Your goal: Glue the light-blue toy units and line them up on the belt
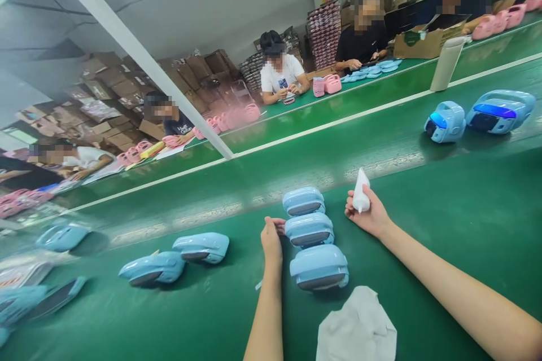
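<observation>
My right hand grips a white plastic squeeze bottle, its tip pointing up and away from me. My left hand rests on the green conveyor belt, its fingertips at the left side of a light-blue plastic shell. That shell is the middle of a row of 3, between the far shell and the near shell. Whether my left fingers hold anything small is hidden. A white cloth lies just below the row.
More blue shells lie on the belt to my left. Finished-looking blue pieces stand across it at right. Beyond a white-edged belt, co-workers sit with pink items, before stacked cardboard boxes. A white beam crosses the upper left.
</observation>
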`<state>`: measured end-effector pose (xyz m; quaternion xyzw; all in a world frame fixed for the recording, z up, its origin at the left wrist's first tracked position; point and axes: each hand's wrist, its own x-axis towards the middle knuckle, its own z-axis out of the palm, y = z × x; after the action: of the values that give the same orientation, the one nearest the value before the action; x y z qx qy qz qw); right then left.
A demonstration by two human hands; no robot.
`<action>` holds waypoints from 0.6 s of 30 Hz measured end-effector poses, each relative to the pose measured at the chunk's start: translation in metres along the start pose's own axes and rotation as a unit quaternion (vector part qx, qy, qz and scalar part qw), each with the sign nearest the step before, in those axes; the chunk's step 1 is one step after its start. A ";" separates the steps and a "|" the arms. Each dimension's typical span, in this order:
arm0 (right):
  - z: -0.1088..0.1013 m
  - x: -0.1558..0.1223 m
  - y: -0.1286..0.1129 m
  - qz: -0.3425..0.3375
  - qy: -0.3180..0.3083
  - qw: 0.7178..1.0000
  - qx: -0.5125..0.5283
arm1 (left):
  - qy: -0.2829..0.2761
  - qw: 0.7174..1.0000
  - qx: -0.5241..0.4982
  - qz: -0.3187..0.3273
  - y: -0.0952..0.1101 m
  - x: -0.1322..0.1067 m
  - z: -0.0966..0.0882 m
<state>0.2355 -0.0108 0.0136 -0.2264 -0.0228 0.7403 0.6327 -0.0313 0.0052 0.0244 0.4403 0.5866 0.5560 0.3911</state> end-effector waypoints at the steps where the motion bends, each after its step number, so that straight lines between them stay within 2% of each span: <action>1: 0.000 0.000 0.000 0.000 0.000 1.000 -0.002 | -0.002 1.000 -0.003 0.000 0.000 -0.001 0.000; 9: 0.000 -0.002 -0.001 -0.004 -0.010 1.000 -0.016 | -0.014 1.000 -0.026 0.011 0.001 -0.001 0.000; 13: 0.002 -0.004 -0.002 0.005 -0.019 0.999 -0.026 | -0.012 0.997 -0.064 0.035 0.004 -0.016 -0.003; 15: 0.007 -0.007 -0.002 0.007 -0.020 0.999 -0.034 | -0.041 0.995 -0.083 0.038 0.007 -0.035 -0.009; 18: 0.023 -0.024 -0.002 -0.006 -0.022 0.999 -0.047 | -0.140 0.987 -0.076 0.034 0.010 -0.069 -0.027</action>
<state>0.2308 -0.0271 0.0421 -0.2389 -0.0731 0.7392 0.6255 -0.0348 -0.0689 0.0346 0.5023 0.4672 0.5449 0.4822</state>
